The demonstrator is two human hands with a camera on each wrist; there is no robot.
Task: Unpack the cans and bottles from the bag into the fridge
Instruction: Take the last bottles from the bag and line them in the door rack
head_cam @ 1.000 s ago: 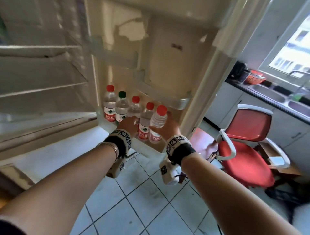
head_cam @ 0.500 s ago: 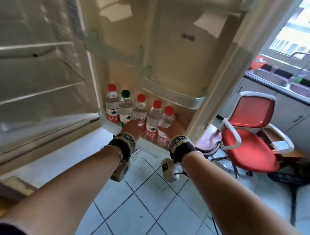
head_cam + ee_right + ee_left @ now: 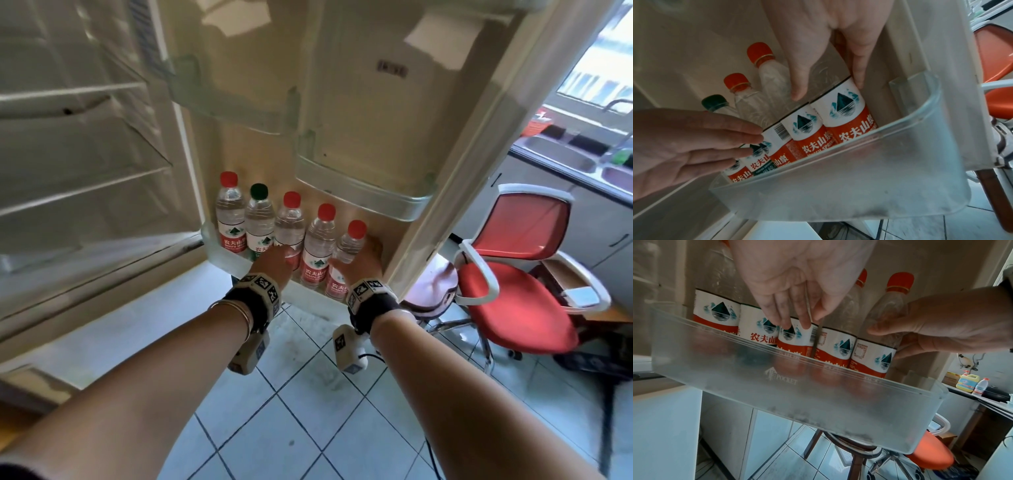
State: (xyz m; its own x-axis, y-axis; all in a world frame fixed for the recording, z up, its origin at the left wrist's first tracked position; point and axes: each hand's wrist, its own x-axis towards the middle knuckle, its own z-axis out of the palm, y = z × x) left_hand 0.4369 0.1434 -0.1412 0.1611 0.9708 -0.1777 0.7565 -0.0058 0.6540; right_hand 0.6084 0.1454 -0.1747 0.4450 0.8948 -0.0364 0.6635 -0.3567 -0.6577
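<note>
Right hand [image 3: 363,263] fingers clasp the end bottle [image 3: 346,260] — left hand [image 3: 274,263] fingers straight, touching the 3rd bottle [image 3: 290,226].

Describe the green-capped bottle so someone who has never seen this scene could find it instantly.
Start at the open fridge door and drop to its lowest frosted door shelf, where five water bottles stand in a row. The green-capped bottle is second from the hinge side, just left of the bottle the left hand touches. It alone has a dark green cap; the other four are red.
</note>
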